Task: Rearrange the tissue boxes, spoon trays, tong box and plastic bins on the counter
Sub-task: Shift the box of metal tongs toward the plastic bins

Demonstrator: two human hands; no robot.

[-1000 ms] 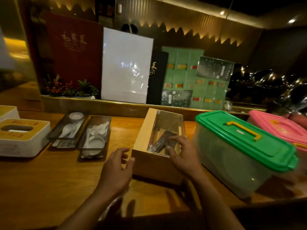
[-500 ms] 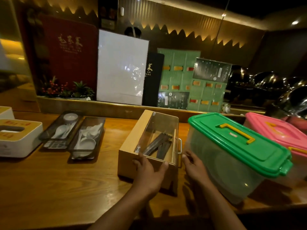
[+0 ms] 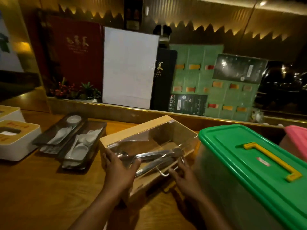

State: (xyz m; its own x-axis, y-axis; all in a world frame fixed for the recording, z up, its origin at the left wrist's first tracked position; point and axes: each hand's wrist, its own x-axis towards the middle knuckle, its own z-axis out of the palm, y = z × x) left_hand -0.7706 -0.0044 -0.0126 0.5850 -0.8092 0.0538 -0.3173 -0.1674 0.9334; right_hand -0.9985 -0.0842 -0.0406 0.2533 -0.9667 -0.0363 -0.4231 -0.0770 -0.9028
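The wooden tong box with a clear lid sits mid-counter, turned at an angle, with metal tongs inside. My left hand grips its near left corner. My right hand holds its near right end by the metal handle. Two dark spoon trays with white spoons lie to the left of it. A white tissue box with a yellow top stands at far left, a second tissue box behind it. The green-lidded plastic bin stands close on the right, and the pink-lidded bin behind it.
A raised ledge runs along the back of the wooden counter, holding upright menus, a white board and a small plant. The tong box nearly touches the green bin's left wall and the nearer spoon tray.
The tong box has swung round and slid left toward the spoon trays. My left hand shifted from the front face to the near left corner; my right hand moved onto the handle end.
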